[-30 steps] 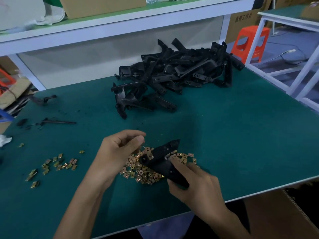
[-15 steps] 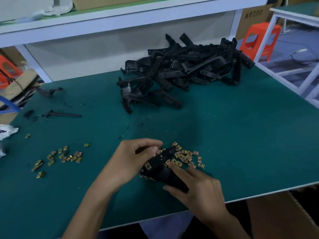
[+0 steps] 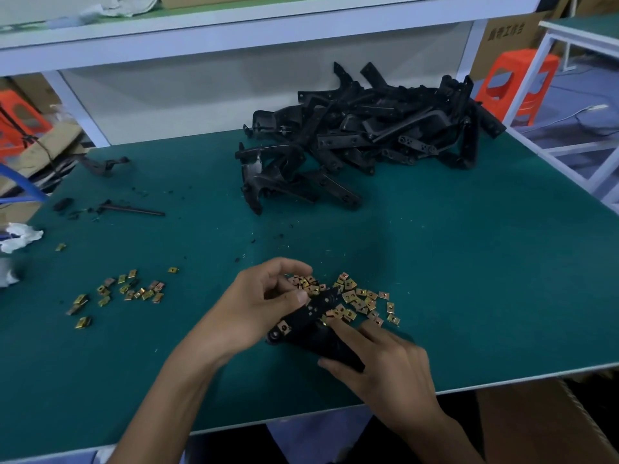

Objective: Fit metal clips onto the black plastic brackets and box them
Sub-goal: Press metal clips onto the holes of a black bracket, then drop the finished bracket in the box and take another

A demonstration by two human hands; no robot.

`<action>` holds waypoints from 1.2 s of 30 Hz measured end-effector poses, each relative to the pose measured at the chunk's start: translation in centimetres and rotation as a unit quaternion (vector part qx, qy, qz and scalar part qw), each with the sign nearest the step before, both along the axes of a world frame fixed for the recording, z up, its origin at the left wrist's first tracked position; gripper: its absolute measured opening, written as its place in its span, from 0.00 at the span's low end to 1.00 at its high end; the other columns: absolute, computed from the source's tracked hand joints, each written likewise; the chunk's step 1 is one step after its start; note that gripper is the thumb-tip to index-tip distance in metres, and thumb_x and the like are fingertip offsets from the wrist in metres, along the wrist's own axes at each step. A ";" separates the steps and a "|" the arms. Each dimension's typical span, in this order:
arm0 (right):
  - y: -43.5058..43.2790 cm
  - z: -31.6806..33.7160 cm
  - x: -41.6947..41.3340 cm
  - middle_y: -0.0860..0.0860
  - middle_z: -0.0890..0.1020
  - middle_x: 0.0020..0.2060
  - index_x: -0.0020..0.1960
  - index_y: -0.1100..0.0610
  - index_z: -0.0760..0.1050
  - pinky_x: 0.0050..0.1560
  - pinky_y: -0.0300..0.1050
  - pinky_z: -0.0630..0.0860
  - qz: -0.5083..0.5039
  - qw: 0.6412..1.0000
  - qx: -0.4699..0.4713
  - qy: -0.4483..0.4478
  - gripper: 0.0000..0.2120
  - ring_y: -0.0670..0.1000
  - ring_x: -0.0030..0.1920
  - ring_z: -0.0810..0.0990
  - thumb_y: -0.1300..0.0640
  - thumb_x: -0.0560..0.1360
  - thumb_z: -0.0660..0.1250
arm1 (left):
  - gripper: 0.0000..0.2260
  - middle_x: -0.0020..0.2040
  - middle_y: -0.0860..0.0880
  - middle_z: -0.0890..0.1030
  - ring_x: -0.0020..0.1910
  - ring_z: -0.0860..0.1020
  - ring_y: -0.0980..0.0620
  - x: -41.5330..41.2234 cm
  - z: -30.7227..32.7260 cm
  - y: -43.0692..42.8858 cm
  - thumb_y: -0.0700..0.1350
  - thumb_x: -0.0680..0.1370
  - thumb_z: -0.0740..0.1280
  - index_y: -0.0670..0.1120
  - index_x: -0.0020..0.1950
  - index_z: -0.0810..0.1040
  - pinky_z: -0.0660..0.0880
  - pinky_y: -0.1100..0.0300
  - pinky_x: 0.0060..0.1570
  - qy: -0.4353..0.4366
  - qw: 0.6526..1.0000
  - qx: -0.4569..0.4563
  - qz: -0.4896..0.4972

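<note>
Green matting covers our bench (image 3: 469,279), with a white shelf (image 3: 234,38) running above its far edge. Past the bench's far right corner stands a cardboard carton (image 3: 505,38) printed with dark Chinese characters; we cannot read them at this sharpness. An orange stool (image 3: 516,82) stands just below it.

Near the front edge we hold one black bracket (image 3: 311,316), tilted, just above the mat. Our right hand (image 3: 385,360) grips its near end, thumb along the near side and fingers laid over the top. Our left hand (image 3: 254,309) is curled round the far part, thumb pressed on the upper face; we cannot tell whether a clip lies under the thumb. One gold clip (image 3: 284,327) sits on the bracket's lower left end.

Loose metal clips (image 3: 361,299) lie heaped under and just beyond the bracket. A thinner scatter of clips (image 3: 124,293) lies well to the left. A heap of unfitted brackets (image 3: 368,139) is piled at the back of the bench. The open corner of a brown box (image 3: 542,423) shows below the front edge on the right.
</note>
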State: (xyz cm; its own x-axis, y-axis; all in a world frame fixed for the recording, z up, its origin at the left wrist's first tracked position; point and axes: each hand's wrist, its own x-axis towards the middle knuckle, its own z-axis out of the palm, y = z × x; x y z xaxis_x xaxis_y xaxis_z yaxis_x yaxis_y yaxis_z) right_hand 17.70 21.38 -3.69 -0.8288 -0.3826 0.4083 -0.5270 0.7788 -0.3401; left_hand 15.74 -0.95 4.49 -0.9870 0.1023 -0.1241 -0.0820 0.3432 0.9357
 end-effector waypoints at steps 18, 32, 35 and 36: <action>0.1 -0.4 -0.3 0.41 0.77 0.37 0.63 0.40 0.78 0.30 0.36 0.58 0.007 1.000 0.021 0.006 0.23 0.42 0.35 0.78 0.30 0.73 0.62 | 0.12 0.40 0.58 0.84 0.33 0.75 0.61 -1.4 1.9 0.0 0.49 0.79 0.72 0.62 0.59 0.80 0.71 0.67 0.37 -0.014 0.977 -0.155 -0.147; 5.8 -0.8 8.4 0.35 0.80 0.55 0.63 0.36 0.66 0.49 0.30 0.74 -0.269 0.917 -0.263 -0.135 0.26 0.36 0.52 0.81 0.31 0.70 0.70 | 0.31 0.56 0.53 0.86 0.54 0.85 0.50 -3.5 -4.4 2.7 0.72 0.73 0.67 0.58 0.71 0.74 0.82 0.46 0.53 0.074 0.993 -0.042 -0.082; 10.9 -1.6 13.0 0.32 0.80 0.49 0.57 0.34 0.67 0.47 0.36 0.77 -0.393 0.851 -0.312 -0.155 0.23 0.36 0.48 0.81 0.32 0.66 0.71 | 0.30 0.57 0.51 0.85 0.54 0.85 0.48 -5.1 -7.5 3.4 0.70 0.75 0.66 0.56 0.72 0.74 0.77 0.36 0.57 0.076 0.987 -0.060 -0.125; 12.7 -1.7 14.3 0.32 0.80 0.49 0.56 0.34 0.68 0.46 0.36 0.76 -0.421 0.836 -0.314 -0.161 0.21 0.36 0.48 0.81 0.33 0.67 0.70 | 0.30 0.56 0.52 0.86 0.53 0.85 0.50 -5.0 -7.5 4.4 0.71 0.75 0.66 0.57 0.72 0.74 0.79 0.38 0.55 0.080 0.986 -0.061 -0.134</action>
